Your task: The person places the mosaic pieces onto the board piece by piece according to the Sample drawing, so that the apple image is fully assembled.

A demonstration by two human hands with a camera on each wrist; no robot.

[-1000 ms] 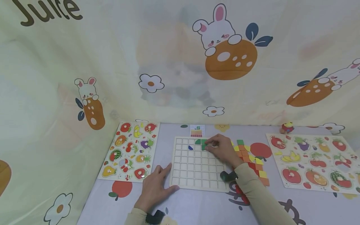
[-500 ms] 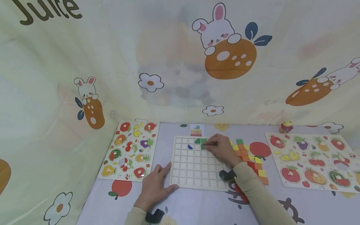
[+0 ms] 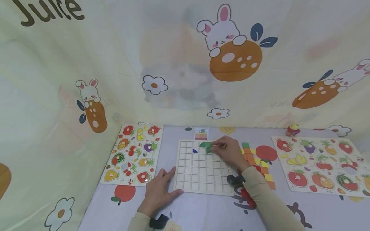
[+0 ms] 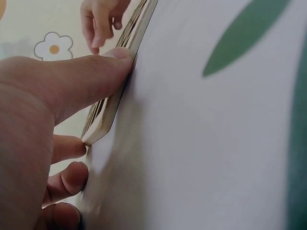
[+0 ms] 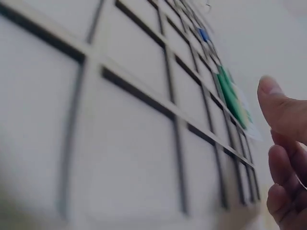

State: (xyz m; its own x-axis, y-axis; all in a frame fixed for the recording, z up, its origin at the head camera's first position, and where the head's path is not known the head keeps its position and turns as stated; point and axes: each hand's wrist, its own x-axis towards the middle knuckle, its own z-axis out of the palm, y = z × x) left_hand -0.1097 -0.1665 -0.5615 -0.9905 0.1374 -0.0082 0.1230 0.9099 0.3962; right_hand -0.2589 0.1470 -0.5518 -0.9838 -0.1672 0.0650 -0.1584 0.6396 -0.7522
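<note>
A wooden grid board (image 3: 202,170) lies in the middle of the table. Green tiles (image 3: 206,146) sit in its top row, with a small blue piece (image 3: 195,150) one row below. My right hand (image 3: 226,150) reaches over the top row, fingertips touching the green tiles; I see no tile between its fingers. In the right wrist view its fingers (image 5: 285,115) hover just right of the green tile (image 5: 230,96). My left hand (image 3: 162,189) lies flat on the table, with the thumb (image 4: 72,81) pressed against the board's edge (image 4: 120,91).
A heap of orange, yellow, red and green tiles (image 3: 257,160) lies right of the board. A small pattern card (image 3: 201,133) sits behind it. Fruit peg puzzles lie at the left (image 3: 134,154) and right (image 3: 318,163). A small red toy (image 3: 293,130) stands by the printed cloth backdrop.
My right hand has crept slightly up and left along the top row at the green tiles. The left hand has not moved.
</note>
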